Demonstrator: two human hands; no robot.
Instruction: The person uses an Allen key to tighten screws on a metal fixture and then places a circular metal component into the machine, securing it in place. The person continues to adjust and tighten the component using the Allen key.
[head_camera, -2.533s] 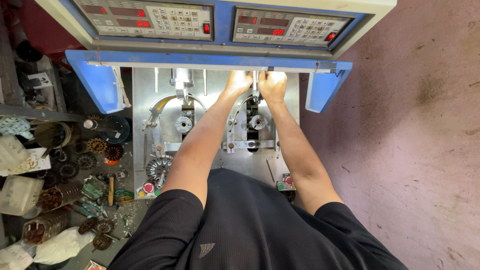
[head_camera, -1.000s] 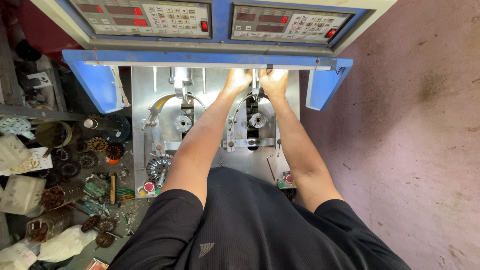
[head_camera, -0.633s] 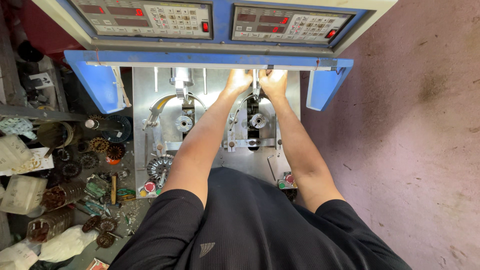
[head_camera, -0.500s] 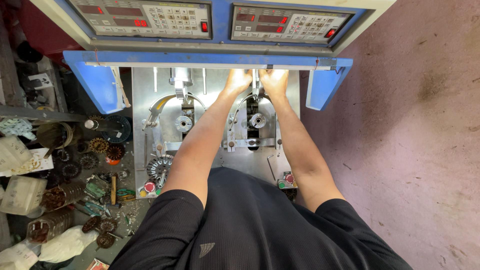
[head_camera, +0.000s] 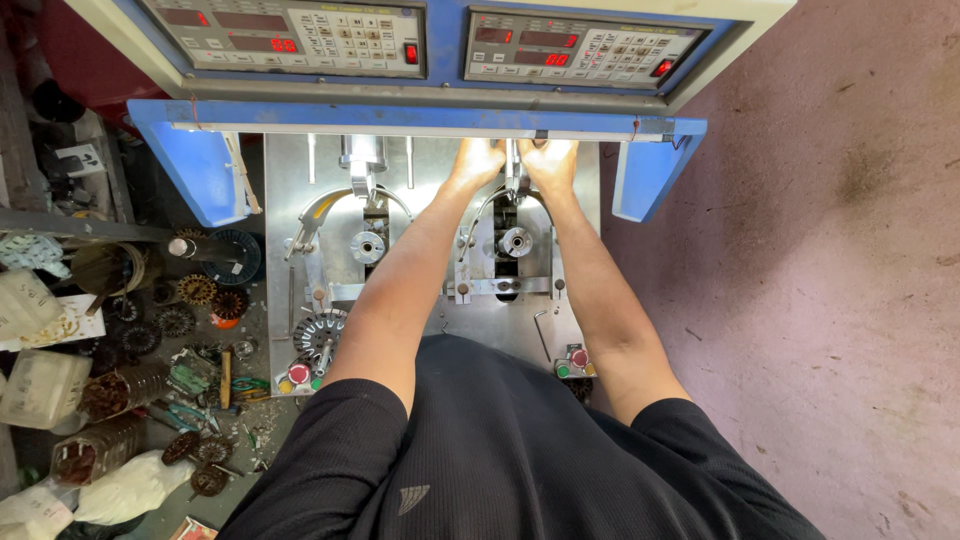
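Both hands (head_camera: 512, 165) pinch a metal spindle (head_camera: 513, 180) above the steel machine bed (head_camera: 500, 330), beside bare concrete floor (head_camera: 820, 300).

Two control panels, the left panel (head_camera: 290, 35) and the right panel (head_camera: 585, 50), sit side by side at the far edge. Nearer lies a metal plate (head_camera: 430, 330) carrying two spindles: left spindle (head_camera: 367, 246), right spindle (head_camera: 515, 241). Both hands, left hand (head_camera: 478, 160) and right hand (head_camera: 548, 160), meet just beyond the right spindle. Coils and jars (head_camera: 110, 390) crowd the left tabletop.
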